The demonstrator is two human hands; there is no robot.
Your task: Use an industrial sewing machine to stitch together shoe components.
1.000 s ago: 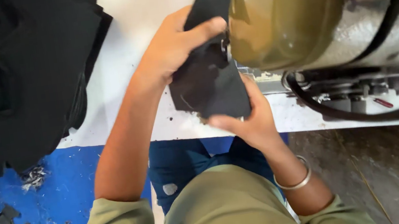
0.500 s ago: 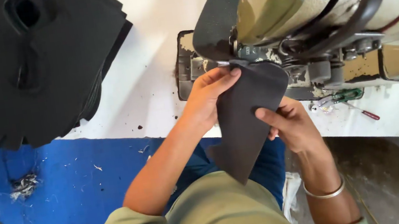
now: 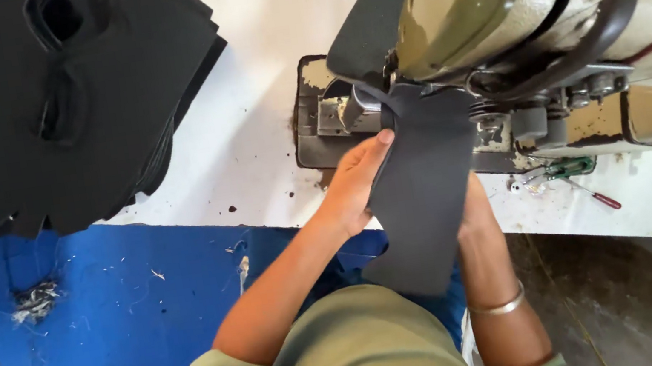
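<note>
Closest to the camera, the left hand [image 3: 355, 178] is pressing flat on a dark leather piece [image 3: 422, 194], while the right hand [image 3: 471, 204] is supporting it from below; its grip I cannot tell. The piece is hanging over the desk [image 3: 250, 134] edge, its top going under the sewing machine [image 3: 505, 1]. Farther left, a stack of black cut pieces [image 3: 72, 100] is leaving free room between.
</note>
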